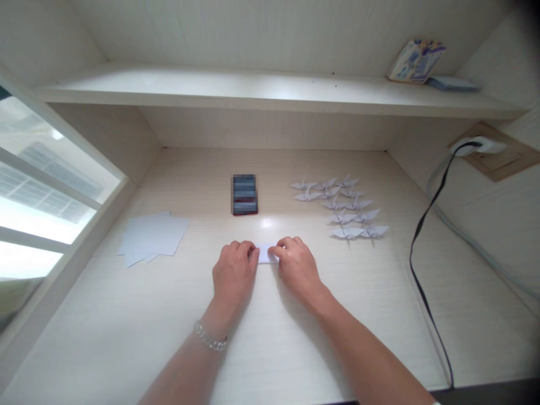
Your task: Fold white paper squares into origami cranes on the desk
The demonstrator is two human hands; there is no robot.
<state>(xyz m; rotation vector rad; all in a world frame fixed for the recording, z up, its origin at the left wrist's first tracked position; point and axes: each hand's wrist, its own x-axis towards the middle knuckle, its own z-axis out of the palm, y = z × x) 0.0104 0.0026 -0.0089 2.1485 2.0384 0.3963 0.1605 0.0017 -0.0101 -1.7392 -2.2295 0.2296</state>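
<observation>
A small folded sheet of white paper [264, 256] lies on the pale desk [270, 337] between my two hands. My left hand [236, 267] is closed at the paper's left edge, thumb and fingers pressed together on it. From the other side, my right hand [295, 261] pinches the right part of the paper, fingers curled. Both hands rest on the desk and cover the paper's ends, so only its middle shows. Several white folded paper cranes [348, 205] stand in rows to the right, beyond my right hand.
Loose white sheets [154, 236] lie overlapping on the left, near a window [37, 191]. A phone [244, 194] lies behind my hands. On the right, a black cable [415, 264] hangs from a plug in the wall socket [498, 152]. A shelf [270, 93] overhangs the back, with a small box [415, 62].
</observation>
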